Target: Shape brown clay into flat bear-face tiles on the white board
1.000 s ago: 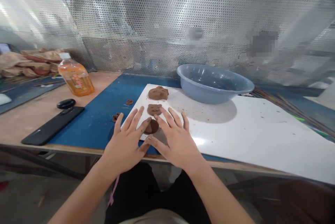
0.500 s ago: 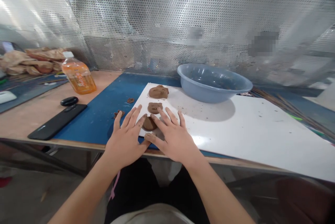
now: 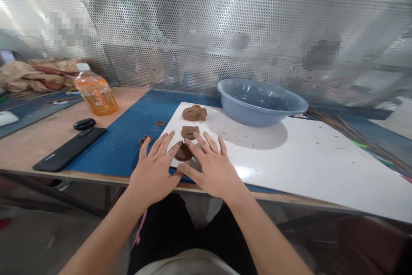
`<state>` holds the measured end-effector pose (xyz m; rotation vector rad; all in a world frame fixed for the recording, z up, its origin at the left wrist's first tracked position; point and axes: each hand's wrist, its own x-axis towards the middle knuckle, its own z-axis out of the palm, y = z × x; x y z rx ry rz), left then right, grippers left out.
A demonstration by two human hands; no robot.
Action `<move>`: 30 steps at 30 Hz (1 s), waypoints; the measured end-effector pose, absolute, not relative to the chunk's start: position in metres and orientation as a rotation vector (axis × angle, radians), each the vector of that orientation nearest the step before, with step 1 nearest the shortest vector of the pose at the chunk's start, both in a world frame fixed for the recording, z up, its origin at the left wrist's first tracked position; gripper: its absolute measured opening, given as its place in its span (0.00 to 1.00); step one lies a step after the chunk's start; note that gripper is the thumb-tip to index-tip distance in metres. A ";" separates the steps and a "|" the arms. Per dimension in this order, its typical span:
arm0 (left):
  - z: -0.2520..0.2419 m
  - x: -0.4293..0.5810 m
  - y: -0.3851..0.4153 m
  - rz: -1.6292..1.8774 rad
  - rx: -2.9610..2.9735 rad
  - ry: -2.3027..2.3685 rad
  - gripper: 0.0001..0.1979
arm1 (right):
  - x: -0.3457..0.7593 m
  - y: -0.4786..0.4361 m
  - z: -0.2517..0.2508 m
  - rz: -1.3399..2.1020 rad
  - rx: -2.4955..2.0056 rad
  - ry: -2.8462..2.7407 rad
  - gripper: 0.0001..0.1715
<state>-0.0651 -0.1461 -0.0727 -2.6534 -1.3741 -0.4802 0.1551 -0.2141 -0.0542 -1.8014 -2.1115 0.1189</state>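
A rounded piece of brown clay (image 3: 184, 152) lies near the front edge of the white board (image 3: 309, 159), between my two hands. My left hand (image 3: 154, 167) is on its left with fingers spread, the index fingertip at the clay's edge. On the right, my right hand (image 3: 210, 163) also has its fingers spread, its index fingertip by the clay's upper edge. The thumbs come together below the piece. Just beyond lies a small flat clay face with ears (image 3: 189, 132), close to my right fingertips. Farther back sits a larger clay lump (image 3: 194, 113).
A blue basin (image 3: 262, 103) stands on the board at the back. Clay scraps (image 3: 160, 123) lie on the blue mat (image 3: 128, 125). Left are a black phone (image 3: 69, 149), a black oval case (image 3: 84, 124) and an orange drink bottle (image 3: 96, 92). Thin sticks (image 3: 347, 131) lie at right.
Both hands stay almost in place around the clay piece, with only a tiny shift of the fingers. The whole view has moved very slightly.
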 end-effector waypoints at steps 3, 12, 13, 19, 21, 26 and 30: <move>-0.073 -0.065 -0.146 -0.484 -2.650 -1.378 0.36 | 0.155 -0.214 -0.053 0.125 -1.799 -2.112 0.54; -0.079 -0.068 -0.140 -0.530 -2.642 -1.327 0.40 | 0.158 -0.219 -0.050 0.109 -1.694 -2.138 0.42; -0.080 -0.068 -0.140 -0.539 -2.638 -1.323 0.40 | 0.158 -0.220 -0.051 0.107 -1.671 -2.141 0.41; -0.080 -0.066 -0.140 -0.527 -2.632 -1.342 0.39 | 0.158 -0.222 -0.051 0.066 -1.650 -2.143 0.40; -0.078 -0.065 -0.140 -0.515 -2.632 -1.358 0.38 | 0.158 -0.222 -0.051 0.053 -1.639 -2.147 0.39; -0.073 -0.063 -0.141 -0.477 -2.644 -1.394 0.38 | 0.158 -0.222 -0.052 0.038 -1.636 -2.150 0.42; -0.072 -0.062 -0.142 -0.481 -2.648 -1.409 0.37 | 0.159 -0.223 -0.054 0.012 -1.594 -2.163 0.43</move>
